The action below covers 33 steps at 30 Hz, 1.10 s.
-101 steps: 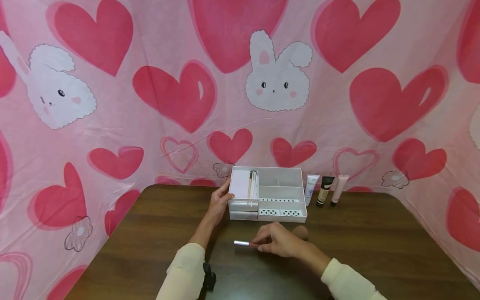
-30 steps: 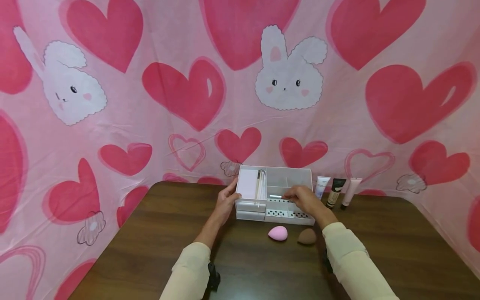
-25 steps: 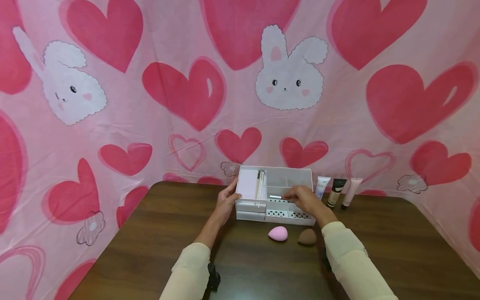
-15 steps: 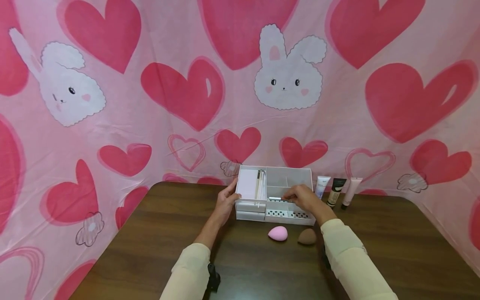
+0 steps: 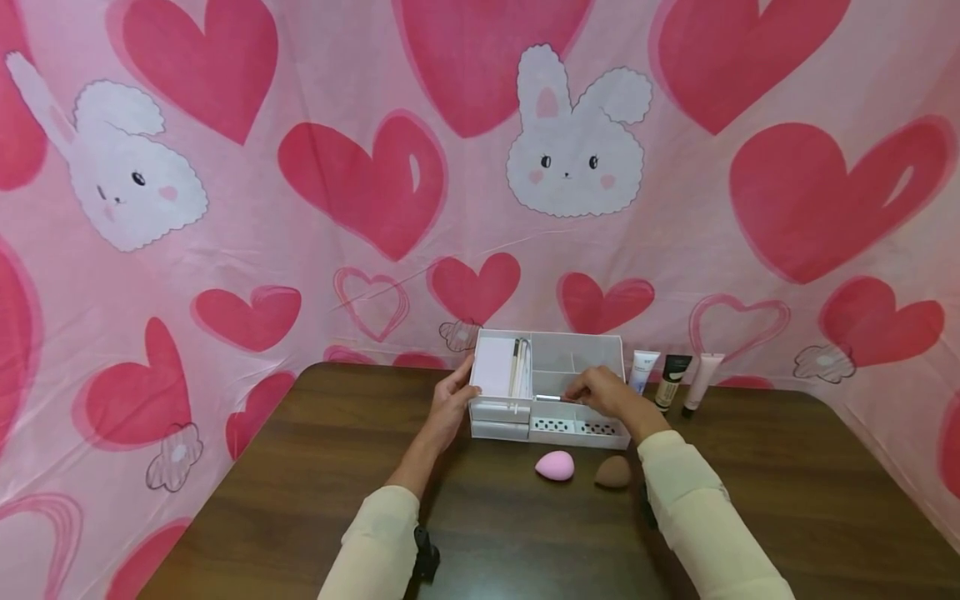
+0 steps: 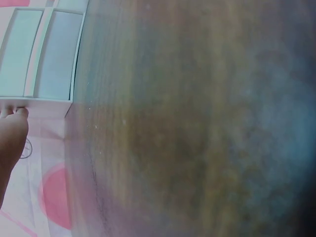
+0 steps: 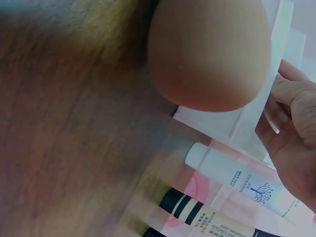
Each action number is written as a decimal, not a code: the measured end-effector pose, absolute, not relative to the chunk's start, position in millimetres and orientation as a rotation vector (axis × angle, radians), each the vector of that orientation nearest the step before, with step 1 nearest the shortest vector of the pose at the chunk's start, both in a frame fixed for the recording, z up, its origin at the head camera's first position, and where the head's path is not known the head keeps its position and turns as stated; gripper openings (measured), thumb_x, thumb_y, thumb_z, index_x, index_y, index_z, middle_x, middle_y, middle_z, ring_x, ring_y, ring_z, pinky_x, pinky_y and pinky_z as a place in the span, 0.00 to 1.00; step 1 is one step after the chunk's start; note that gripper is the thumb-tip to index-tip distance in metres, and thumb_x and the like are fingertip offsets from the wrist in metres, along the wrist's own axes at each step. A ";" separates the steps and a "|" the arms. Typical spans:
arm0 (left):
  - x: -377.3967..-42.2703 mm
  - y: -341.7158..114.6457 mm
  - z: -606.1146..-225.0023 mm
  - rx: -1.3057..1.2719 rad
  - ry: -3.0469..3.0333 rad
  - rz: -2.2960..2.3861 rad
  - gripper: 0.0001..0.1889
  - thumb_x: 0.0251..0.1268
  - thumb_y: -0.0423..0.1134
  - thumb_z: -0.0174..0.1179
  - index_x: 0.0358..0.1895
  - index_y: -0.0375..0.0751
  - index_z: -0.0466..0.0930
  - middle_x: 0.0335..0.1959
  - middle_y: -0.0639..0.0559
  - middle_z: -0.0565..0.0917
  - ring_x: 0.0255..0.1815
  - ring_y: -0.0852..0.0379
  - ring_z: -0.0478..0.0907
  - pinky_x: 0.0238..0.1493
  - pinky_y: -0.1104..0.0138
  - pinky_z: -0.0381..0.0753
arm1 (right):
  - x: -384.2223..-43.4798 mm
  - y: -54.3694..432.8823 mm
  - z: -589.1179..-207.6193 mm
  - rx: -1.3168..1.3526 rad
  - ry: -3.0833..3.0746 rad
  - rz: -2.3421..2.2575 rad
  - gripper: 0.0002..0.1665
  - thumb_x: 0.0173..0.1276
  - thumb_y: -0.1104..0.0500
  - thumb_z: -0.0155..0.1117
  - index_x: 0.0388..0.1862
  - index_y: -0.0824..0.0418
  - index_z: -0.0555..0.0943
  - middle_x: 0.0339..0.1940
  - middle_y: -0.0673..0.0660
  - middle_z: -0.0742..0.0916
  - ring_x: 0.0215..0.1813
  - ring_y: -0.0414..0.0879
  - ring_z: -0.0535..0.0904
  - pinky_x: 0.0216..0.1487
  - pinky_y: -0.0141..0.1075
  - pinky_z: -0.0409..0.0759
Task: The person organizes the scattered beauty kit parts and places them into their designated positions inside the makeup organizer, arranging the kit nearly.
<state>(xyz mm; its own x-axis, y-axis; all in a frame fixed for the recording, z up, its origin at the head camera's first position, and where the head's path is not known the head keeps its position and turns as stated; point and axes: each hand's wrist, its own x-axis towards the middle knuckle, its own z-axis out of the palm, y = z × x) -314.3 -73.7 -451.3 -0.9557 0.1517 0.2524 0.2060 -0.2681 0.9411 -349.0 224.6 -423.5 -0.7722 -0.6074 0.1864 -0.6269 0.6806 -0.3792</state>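
A white makeup organizer (image 5: pixel 577 352) with open compartments and two small drawers stands at the back of the table. My left hand (image 5: pixel 452 402) grips its left side, thumb over the front edge; the left wrist view shows the fingers (image 6: pixel 20 112) against the side wall. Over the middle compartment, my right hand (image 5: pixel 602 392) pinches a slim lip gloss tube (image 5: pixel 549 398) by its reddish end, its silver cap pointing left. The tube lies level, low behind the dotted front panel, partly covered by my fingers. Slim makeup brushes (image 5: pixel 517 367) stand in the organizer's left section.
In front of the organizer lie a pink makeup sponge (image 5: pixel 555 466) and a brown one (image 5: pixel 612 472). To its right stand a white tube (image 5: pixel 642 371), a black-and-beige tube (image 5: pixel 671 383) and a pink tube (image 5: pixel 702 385). A heart-patterned cloth hangs behind.
My right hand has carried the lip gloss tube from in front of the organizer up to its middle compartment, then slightly lower. The pink sponge has come into view. My left hand keeps its grip.
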 end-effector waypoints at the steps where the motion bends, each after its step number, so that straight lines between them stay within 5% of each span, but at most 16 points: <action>1: -314.5 -73.8 -451.4 -0.460 -1.876 -2.434 0.36 0.62 0.22 0.49 0.77 0.24 0.54 0.82 0.33 0.53 0.81 0.44 0.50 0.61 0.84 0.67 | -349.5 224.4 -422.8 1.050 -2.846 0.670 0.19 0.57 0.80 0.61 0.38 0.65 0.92 0.36 0.59 0.93 0.40 0.50 0.89 0.45 0.44 0.88; 26: -314.6 -75.5 -450.0 -0.455 -1.890 -2.424 0.36 0.62 0.22 0.49 0.77 0.25 0.55 0.82 0.33 0.54 0.78 0.45 0.54 0.59 0.83 0.69 | -348.1 224.7 -421.1 0.959 -2.905 0.686 0.09 0.61 0.74 0.67 0.39 0.69 0.90 0.37 0.62 0.93 0.42 0.53 0.87 0.49 0.48 0.86; 33: -316.3 -75.4 -452.0 -0.463 -1.909 -2.413 0.36 0.63 0.22 0.49 0.77 0.26 0.55 0.81 0.32 0.56 0.70 0.55 0.65 0.57 0.81 0.72 | -340.6 228.0 -421.1 0.862 -2.891 0.758 0.11 0.62 0.73 0.67 0.44 0.71 0.89 0.37 0.63 0.92 0.42 0.52 0.86 0.50 0.50 0.86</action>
